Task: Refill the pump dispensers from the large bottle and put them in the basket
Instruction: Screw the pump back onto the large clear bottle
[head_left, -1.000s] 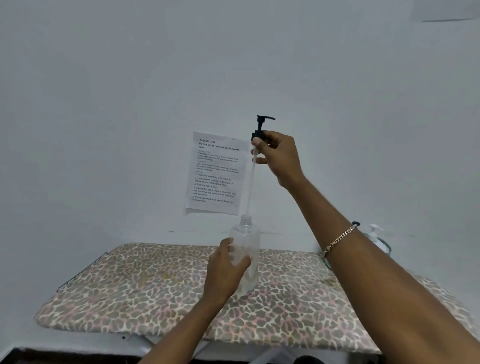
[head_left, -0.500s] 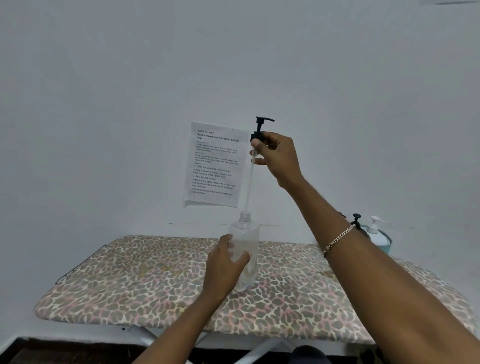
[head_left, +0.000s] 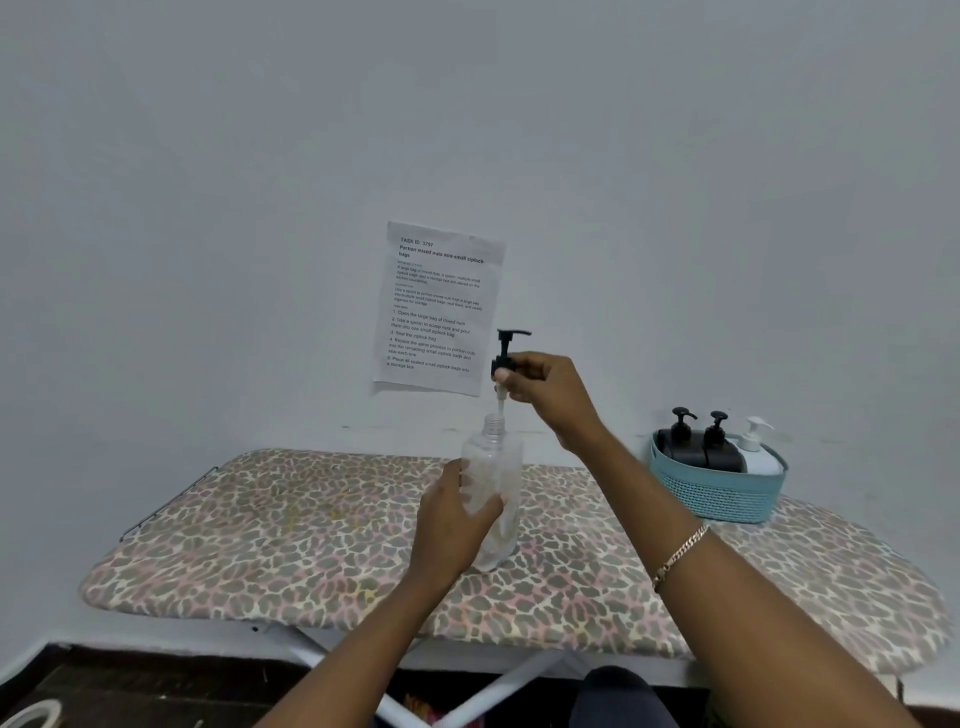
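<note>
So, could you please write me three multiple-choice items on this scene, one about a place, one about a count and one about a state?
1. Where does the basket stand?
A. on the board's right end
B. on the floor
C. on the board's left end

2. How many dispensers are in the basket?
A. one
B. three
C. five

3. How is the pump head?
A. screwed tight
B. lying on the board
C. raised above the neck, tube inside the clear bottle

Answers: 1 A, it sits on the patterned board at right. 2 B, two black, one white. 3 C, the right hand holds it up while the left hand grips the bottle.

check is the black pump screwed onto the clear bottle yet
No: the right hand holds the black pump head above the clear plastic bottle's open neck.
</note>
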